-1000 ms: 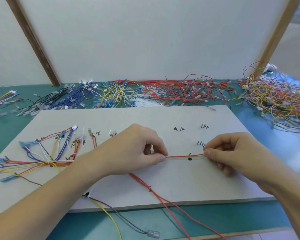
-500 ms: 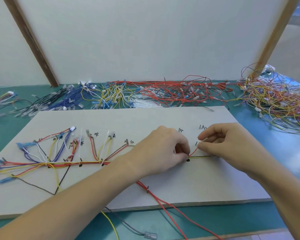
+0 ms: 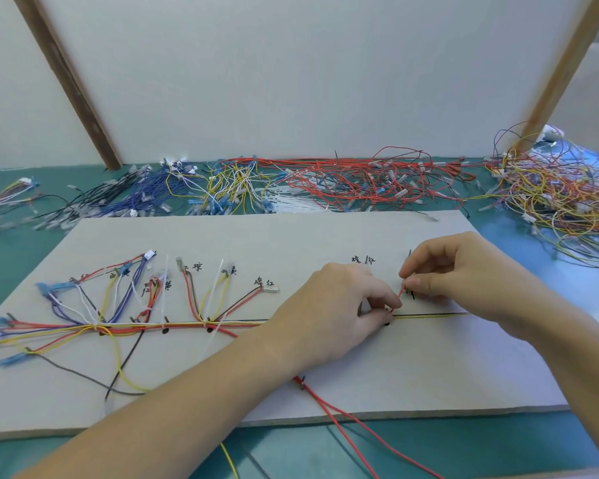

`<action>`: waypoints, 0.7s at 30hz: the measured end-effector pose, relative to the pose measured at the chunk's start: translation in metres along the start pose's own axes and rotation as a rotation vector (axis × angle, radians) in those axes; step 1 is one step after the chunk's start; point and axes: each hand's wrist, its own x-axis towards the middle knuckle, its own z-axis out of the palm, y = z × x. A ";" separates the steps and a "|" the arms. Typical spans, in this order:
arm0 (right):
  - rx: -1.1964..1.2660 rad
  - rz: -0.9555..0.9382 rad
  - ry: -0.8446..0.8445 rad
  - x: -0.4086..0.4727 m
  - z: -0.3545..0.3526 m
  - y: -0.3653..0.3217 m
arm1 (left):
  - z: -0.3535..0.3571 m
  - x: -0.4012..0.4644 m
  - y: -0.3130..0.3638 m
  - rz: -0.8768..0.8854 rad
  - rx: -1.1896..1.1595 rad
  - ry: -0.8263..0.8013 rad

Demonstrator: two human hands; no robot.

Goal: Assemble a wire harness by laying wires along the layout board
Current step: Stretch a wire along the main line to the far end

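Observation:
A grey layout board (image 3: 291, 236) lies on the green table, with handwritten marks and short pegs. A partly laid harness (image 3: 125, 326) of red, yellow, blue, white and black wires runs along its left half. My left hand (image 3: 339, 312) pinches the wire bundle down at a black dot near the board's middle. My right hand (image 3: 464, 278) pinches the end of a red wire (image 3: 397, 300) and holds it slanting up from the left fingertips. A yellow and black wire pair (image 3: 429, 315) runs on to the right under my right hand.
Piles of loose wires lie behind the board: blue and black (image 3: 118, 198), yellow and white (image 3: 232, 188), red (image 3: 370, 181), and a mixed orange-yellow heap (image 3: 567, 202) at the right. Red wires (image 3: 346, 423) trail off the board's front edge. White panels with wooden struts stand behind.
My left hand slid right along the bundle to the black dot. My right hand drew back from the stretched wires and lifted a red wire end upward. The harness on the left is now uncovered.

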 end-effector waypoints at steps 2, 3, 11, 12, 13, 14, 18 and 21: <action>0.010 0.019 -0.014 0.002 -0.001 0.000 | 0.001 0.000 0.000 0.006 -0.007 -0.008; 0.013 0.026 -0.023 0.003 -0.002 0.000 | 0.001 -0.001 -0.001 0.007 -0.012 -0.011; -0.073 0.028 -0.081 0.016 -0.010 -0.003 | 0.002 0.001 -0.003 0.017 0.001 -0.019; -0.098 0.016 -0.086 0.017 -0.011 -0.003 | 0.002 0.001 -0.003 0.018 0.009 -0.022; -0.118 0.003 -0.093 0.017 -0.012 -0.004 | 0.002 0.001 -0.003 0.020 0.019 -0.026; -0.126 -0.010 -0.100 0.017 -0.013 -0.003 | 0.002 0.001 -0.003 0.022 0.027 -0.031; -0.058 -0.052 -0.091 0.013 -0.012 0.002 | 0.003 0.001 -0.004 0.028 0.059 -0.047; -0.055 -0.087 -0.058 0.011 -0.010 0.007 | 0.004 0.001 -0.004 0.031 0.102 -0.063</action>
